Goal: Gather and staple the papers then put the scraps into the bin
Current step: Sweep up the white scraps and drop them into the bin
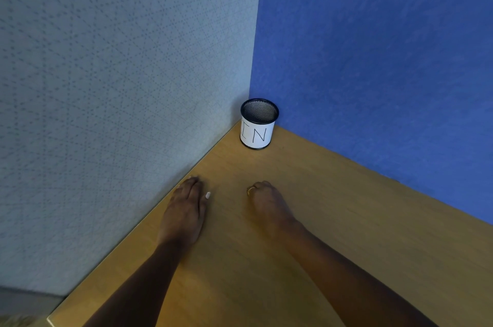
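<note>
Bin (258, 127): a small round cup of black wire mesh with a black rim, standing upright on the wooden desk (306, 220), tucked into the corner where the grey partition (120, 86) meets the blue partition (386, 59).
Bin contents: only dark mesh shows through the open mouth; the bottom is out of sight, so I cannot tell whether anything lies inside.
Bin label (256, 134): a white paper band wrapped around the bin's lower body, hand-lettered in black; "IN" reads plainly, and a stroke of another letter curves out of sight around the bin's left side.
Left hand (186, 209): nearer the camera than the bin and to the bin's left, close along the foot of the grey partition; palm down, fingers together and stretched flat, thumb out toward the bin's side with a pale nail showing; it has hold of nothing.
Right hand (266, 200): in front of the bin and slightly to its right, well apart from it; fingers curled under into a loose fist, a ring on one finger; whether anything is inside the fist cannot be told.
Between hands and bin: bare desk wood.
Forearms: both bare, running from the lower edge up toward the bin.
</note>
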{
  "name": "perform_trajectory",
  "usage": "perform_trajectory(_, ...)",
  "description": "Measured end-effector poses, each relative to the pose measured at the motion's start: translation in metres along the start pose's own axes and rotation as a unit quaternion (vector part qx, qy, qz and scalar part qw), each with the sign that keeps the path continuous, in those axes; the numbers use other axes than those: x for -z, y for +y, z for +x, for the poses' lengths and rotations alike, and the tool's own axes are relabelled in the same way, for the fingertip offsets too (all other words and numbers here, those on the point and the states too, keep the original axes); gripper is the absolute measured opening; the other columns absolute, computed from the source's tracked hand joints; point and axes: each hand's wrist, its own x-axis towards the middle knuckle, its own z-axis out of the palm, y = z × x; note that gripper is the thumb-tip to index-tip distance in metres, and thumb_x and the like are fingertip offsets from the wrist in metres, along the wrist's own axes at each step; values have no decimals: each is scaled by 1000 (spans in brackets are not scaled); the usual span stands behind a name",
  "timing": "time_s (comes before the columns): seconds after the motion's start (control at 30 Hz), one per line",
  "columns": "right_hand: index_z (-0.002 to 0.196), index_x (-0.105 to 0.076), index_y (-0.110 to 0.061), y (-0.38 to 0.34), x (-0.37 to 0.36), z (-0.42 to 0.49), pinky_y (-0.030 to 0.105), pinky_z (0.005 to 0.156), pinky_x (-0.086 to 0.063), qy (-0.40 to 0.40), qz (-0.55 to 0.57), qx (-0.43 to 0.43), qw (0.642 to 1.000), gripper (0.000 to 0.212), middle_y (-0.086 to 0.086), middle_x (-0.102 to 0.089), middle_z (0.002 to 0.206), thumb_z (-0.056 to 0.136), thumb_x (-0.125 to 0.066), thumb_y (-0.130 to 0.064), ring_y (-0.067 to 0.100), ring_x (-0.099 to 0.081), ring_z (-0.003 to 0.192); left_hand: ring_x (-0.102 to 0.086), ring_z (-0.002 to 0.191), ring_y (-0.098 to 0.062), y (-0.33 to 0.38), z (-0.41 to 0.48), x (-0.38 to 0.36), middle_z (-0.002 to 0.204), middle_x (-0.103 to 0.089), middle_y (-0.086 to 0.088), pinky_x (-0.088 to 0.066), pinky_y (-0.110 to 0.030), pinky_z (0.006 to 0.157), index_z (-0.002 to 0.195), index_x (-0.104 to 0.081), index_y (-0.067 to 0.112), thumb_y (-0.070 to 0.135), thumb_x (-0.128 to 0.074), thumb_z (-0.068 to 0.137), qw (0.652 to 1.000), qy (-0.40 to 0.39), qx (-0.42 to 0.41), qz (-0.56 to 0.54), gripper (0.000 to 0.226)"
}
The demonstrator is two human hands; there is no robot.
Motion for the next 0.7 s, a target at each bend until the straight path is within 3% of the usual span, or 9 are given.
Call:
perform_trajectory(0.17, 119, -54, 1, -1, 1, 0, 29, 88, -42, 22, 7, 2, 1000, 31, 16, -55, 120, 91, -40, 4, 24, -49, 113, -28, 139, -19, -1, 1, 1, 150, -33, -4, -24, -35, 112, 140, -36, 14, 59, -13, 90, 1000, 0, -3, 2, 71)
perform_trajectory(0.23, 107, -59, 0, 0, 0, 3, 29, 77, -40, 33, 42, -24, 998, 28, 18, -59, 112, 89, -39, 5, 24, -53, 99, -28, 139, -19, -1, 1, 0, 150, -33, -5, -24, -35, 112, 140, -36, 13, 56, -16, 91, 1000, 3, -4, 5, 67)
perform_trajectory(0.33, 87, -65, -2, 7, -4, 11, 29, 76, -48, 73, 172, -111, 976, 23, 15, -67, 96, 81, -43, 3, 24, -60, 86, -27, 140, -19, 0, 1, 0, 150, -33, -5, -24, -34, 112, 140, -36, 13, 39, -30, 97, 1000, 7, -2, 7, 51)
perform_trajectory(0.47, 63, -64, -12, 18, 2, 15, 11, 57, -44, 79, 352, -182, 915, 19, 0, -63, 65, 73, -57, 4, 2, -57, 55, -28, 139, -19, 1, 1, 1, 150, -33, -4, -25, -34, 112, 140, -36, 14, 45, -25, 96, 1000, 2, 0, 7, 56)
perform_trajectory(0.53, 60, -63, -13, 24, 7, 17, 7, 50, -42, 74, 423, -209, 879, 19, -1, -63, 59, 71, -61, 2, -4, -55, 44, -28, 139, -19, 0, 1, 0, 150, -33, -4, -25, -35, 112, 140, -36, 14, 47, -22, 95, 1000, 2, 1, 6, 58)
perform_trajectory(0.63, 69, -68, -12, 33, 15, 26, 18, 70, -52, 93, 521, -256, 809, 9, 2, -67, 71, 71, -70, -3, 7, -62, 64, -27, 140, -18, 0, 2, -2, 150, -33, -4, -25, -35, 112, 141, -35, 14, 45, -26, 95, 1000, 1, 1, 10, 56)
perform_trajectory(0.7, 68, -66, -10, 35, 26, 33, 21, 68, -52, 97, 599, -256, 752, 12, 4, -65, 70, 72, -71, 0, 12, -59, 66, -30, 139, -19, 1, 2, -1, 149, -35, -5, -26, -35, 112, 139, -37, 13, 55, -16, 89, 1000, 6, -1, 10, 69)
